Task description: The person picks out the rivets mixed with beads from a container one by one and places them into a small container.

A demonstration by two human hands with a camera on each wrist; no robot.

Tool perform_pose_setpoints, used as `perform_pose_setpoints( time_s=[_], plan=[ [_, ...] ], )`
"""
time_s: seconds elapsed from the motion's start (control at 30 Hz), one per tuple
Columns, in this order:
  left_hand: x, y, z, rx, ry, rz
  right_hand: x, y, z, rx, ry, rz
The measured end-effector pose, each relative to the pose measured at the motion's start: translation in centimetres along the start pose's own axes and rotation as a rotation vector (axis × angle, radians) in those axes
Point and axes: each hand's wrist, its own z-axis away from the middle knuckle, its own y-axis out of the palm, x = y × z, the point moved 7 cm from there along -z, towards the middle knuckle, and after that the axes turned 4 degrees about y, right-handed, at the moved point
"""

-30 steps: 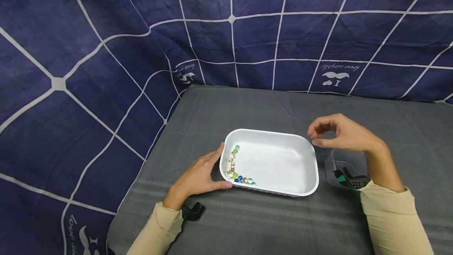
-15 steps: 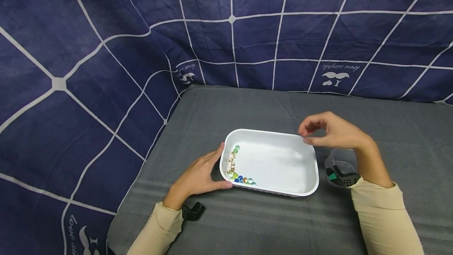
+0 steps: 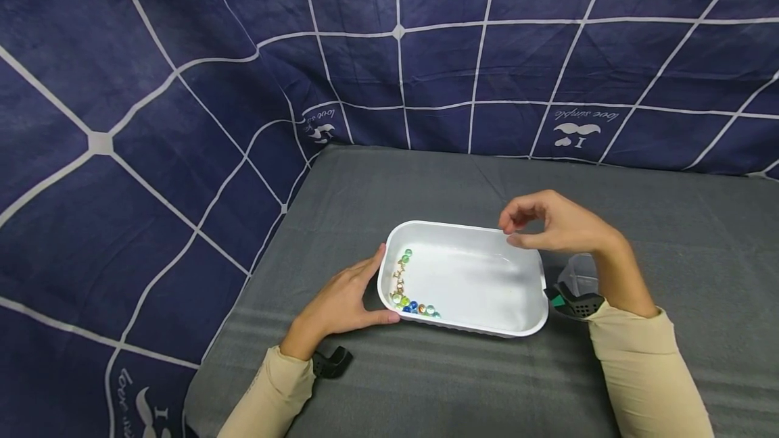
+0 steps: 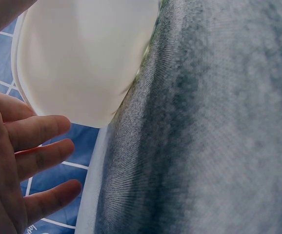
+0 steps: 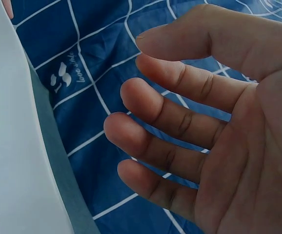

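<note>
White tray (image 3: 475,282), directly against the left hand (image 3: 341,299): thumb at the near rim, fingers spread and straight beside the end wall, steadying by touch rather than pinching. Could slide or tilt under a harder push from the palm, for want of any visible brace at the opposite end; after such a jolt, a likely scattering of contents across the floor.

Just inside from the thumb, glass marbles (image 3: 414,306) bunched into the corner, blue, yellow-green and red-orange among them; along the wall beside the fingers, small gold-coloured pieces (image 3: 399,279), then two green marbles (image 3: 408,254).

Farther off, over the far rim, the right hand (image 3: 556,222), loosely curved, thumb close to index fingertip, with no object visible between. Beneath that wrist, a clear box (image 3: 581,272), partly hidden, contents impossible to tell; perhaps easily knocked by the wrist strap (image 3: 575,304) if lowered. Underneath everything, grey cloth (image 3: 462,384); beyond both hands, blue curtain (image 3: 444,66).
</note>
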Motion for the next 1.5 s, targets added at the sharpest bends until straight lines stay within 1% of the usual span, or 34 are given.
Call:
perform_pose_setpoints(
  time_s=[0.2, 0.43, 0.63, 0.9, 1.33, 1.5],
  plan=[
    [0.0, 0.0, 0.0, 0.001, -0.001, 0.006, 0.2, 0.4, -0.6, 0.012, -0.006, -0.014],
    [0.0, 0.0, 0.0, 0.002, 0.002, 0.005, 0.4, 1.0, -1.5, 0.031, 0.018, -0.031],
    [0.0, 0.0, 0.0, 0.002, 0.002, 0.002, 0.4, 1.4, -2.2, 0.040, 0.024, -0.047],
    [0.1, 0.0, 0.0, 0.003, -0.001, -0.002, 0.6, 2.0, -2.9, 0.046, -0.019, -0.079],
    [0.0, 0.0, 0.0, 0.010, -0.011, 0.001, 0.8, 3.2, -4.3, 0.077, 0.024, -0.105],
    [0.0, 0.0, 0.0, 0.011, -0.015, -0.003, 1.1, 3.6, -4.8, 0.093, 0.014, -0.116]
  ],
)
